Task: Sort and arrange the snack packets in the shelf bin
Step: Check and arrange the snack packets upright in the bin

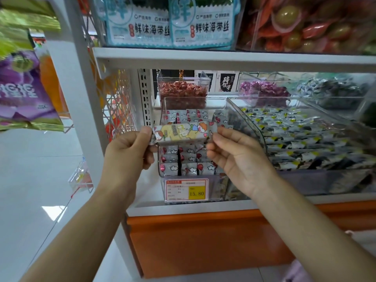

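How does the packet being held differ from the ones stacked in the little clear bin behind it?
The held packet shows a yellow cartoon print; the stacked packets show silvery sides with red balloons and clouds. The held packet is in the air, pinched at its ends by the left hand and right hand; the stacked packets lie in rows inside the clear bin. Both look alike in size, likely one snack.

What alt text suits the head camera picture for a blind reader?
A left hand and right hand hold one cartoon-printed snack packet by its ends before a clear shelf bin of stacked packets. A price tag reading 15.80 sits below it; a wider bin stands alongside.
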